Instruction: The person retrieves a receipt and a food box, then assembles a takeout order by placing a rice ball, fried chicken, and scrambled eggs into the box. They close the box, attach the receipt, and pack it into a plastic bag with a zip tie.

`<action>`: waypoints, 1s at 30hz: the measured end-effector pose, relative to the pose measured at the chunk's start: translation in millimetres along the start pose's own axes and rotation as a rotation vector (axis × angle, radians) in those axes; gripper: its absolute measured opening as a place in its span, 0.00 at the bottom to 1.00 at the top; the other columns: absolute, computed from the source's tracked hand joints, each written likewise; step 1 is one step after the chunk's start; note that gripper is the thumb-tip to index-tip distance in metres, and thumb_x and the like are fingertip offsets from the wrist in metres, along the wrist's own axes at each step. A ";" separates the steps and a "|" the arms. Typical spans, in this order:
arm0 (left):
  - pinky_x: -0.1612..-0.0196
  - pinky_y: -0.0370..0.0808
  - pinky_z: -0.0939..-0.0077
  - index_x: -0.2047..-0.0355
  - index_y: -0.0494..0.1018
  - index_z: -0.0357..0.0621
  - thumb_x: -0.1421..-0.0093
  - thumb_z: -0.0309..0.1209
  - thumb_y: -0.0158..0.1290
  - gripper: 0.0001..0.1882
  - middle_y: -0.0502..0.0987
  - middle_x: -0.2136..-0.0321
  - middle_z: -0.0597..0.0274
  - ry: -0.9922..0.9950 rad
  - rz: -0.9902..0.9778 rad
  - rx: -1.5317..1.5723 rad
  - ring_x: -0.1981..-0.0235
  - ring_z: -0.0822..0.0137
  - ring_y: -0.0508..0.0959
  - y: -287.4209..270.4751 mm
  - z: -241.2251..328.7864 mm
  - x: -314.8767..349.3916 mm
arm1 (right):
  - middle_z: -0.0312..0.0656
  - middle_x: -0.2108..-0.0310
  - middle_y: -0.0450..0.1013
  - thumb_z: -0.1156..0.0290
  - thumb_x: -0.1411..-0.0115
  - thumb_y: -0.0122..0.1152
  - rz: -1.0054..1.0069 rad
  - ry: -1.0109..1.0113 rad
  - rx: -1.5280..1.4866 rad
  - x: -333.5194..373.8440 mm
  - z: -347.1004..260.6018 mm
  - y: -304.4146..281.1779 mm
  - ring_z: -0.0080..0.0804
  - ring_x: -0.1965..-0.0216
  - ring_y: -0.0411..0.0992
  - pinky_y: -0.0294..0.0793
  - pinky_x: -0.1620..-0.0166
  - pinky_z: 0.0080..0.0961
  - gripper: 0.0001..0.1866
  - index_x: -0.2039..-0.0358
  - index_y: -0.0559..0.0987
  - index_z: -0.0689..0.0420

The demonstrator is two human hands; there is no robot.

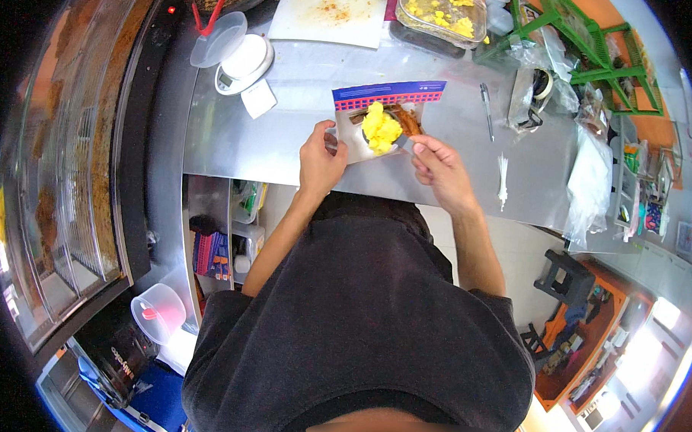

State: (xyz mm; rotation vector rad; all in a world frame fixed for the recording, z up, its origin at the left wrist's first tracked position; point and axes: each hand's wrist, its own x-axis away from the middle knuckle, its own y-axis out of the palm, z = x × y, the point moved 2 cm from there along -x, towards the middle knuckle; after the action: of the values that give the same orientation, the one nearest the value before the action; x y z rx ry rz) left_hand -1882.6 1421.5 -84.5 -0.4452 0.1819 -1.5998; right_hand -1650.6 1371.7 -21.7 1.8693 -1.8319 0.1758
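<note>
A white paper food wrapper [348, 144] with a blue and red patterned flap lies spread near the front edge of the metal table. On it sits a mound of bright yellow food [381, 128], perhaps rice or egg, over something dark. My left hand [323, 159] curls round the wrapper's left edge, thumb on the near side. At the mound's right, my right hand [441, 167] pinches the near end of a brown fried-looking piece of food [408, 121]. What kind of food the brown piece is cannot be made out.
A white kitchen scale [247, 63], a small white paper [259, 99], a stained cutting board [327, 17] and a tray of yellow food [441, 17] stand farther back. To the right lie a pen [487, 112], white cable ties [503, 181], tape [543, 83] and plastic bags [591, 175].
</note>
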 end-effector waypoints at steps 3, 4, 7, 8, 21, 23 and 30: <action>0.79 0.80 0.73 0.47 0.72 0.37 0.40 0.24 0.59 0.20 0.81 0.68 0.54 0.006 0.000 0.088 0.76 0.65 0.85 -0.7 -3.7 1.5 | 0.25 0.74 0.63 0.66 0.27 0.55 0.050 -0.044 0.123 -12.3 36.1 14.2 0.13 0.76 0.57 0.56 0.75 0.15 0.12 0.51 0.79 0.58; 0.78 0.81 0.73 0.47 0.72 0.37 0.40 0.24 0.58 0.20 0.81 0.67 0.53 -0.004 0.004 0.097 0.75 0.65 0.85 -0.4 -5.1 1.1 | 0.28 0.72 0.68 0.66 0.27 0.54 0.057 -0.133 0.251 -16.7 43.0 19.1 0.18 0.75 0.62 0.61 0.72 0.20 0.12 0.51 0.79 0.60; 0.76 0.83 0.72 0.46 0.73 0.36 0.40 0.22 0.57 0.20 0.81 0.65 0.53 -0.001 0.005 0.102 0.73 0.66 0.85 -0.8 -9.2 0.0 | 0.40 0.64 0.78 0.68 0.29 0.54 0.134 -0.296 0.601 -22.2 52.4 30.2 0.35 0.68 0.76 0.73 0.63 0.34 0.13 0.51 0.78 0.64; 0.75 0.84 0.72 0.46 0.73 0.36 0.39 0.22 0.57 0.20 0.80 0.65 0.53 0.021 0.005 0.090 0.73 0.65 0.85 -1.5 -10.3 -0.2 | 0.45 0.61 0.79 0.70 0.30 0.54 0.171 -0.298 0.704 -21.7 52.6 33.1 0.42 0.65 0.78 0.74 0.61 0.39 0.13 0.52 0.78 0.65; 0.71 0.85 0.74 0.48 0.75 0.37 0.41 0.19 0.56 0.19 0.80 0.63 0.55 0.024 0.062 0.240 0.70 0.66 0.85 -1.0 -27.6 0.5 | 0.56 0.54 0.72 0.76 0.37 0.51 0.099 -0.330 1.729 -10.5 45.4 70.1 0.54 0.63 0.80 0.83 0.62 0.45 0.20 0.44 0.70 0.65; 0.72 0.85 0.73 0.47 0.75 0.37 0.41 0.19 0.56 0.20 0.80 0.63 0.54 0.023 0.054 0.272 0.71 0.65 0.85 -0.1 -26.2 1.8 | 0.57 0.55 0.73 0.76 0.37 0.50 0.080 -0.321 1.680 -10.1 47.8 66.0 0.55 0.63 0.80 0.83 0.61 0.46 0.22 0.42 0.68 0.64; 0.73 0.84 0.72 0.47 0.73 0.38 0.42 0.21 0.55 0.21 0.81 0.64 0.52 0.009 0.022 0.179 0.72 0.66 0.85 -2.4 -18.1 2.7 | 0.58 0.55 0.74 0.78 0.39 0.51 0.211 -0.392 1.443 -5.5 58.8 61.4 0.59 0.65 0.79 0.81 0.61 0.49 0.31 0.34 0.64 0.63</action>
State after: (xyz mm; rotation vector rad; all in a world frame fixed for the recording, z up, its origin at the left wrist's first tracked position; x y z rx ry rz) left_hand -1892.0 1416.3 -99.6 -0.2964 0.0494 -1.5813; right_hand -1725.3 1353.3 -58.4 2.6417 -2.4026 1.6759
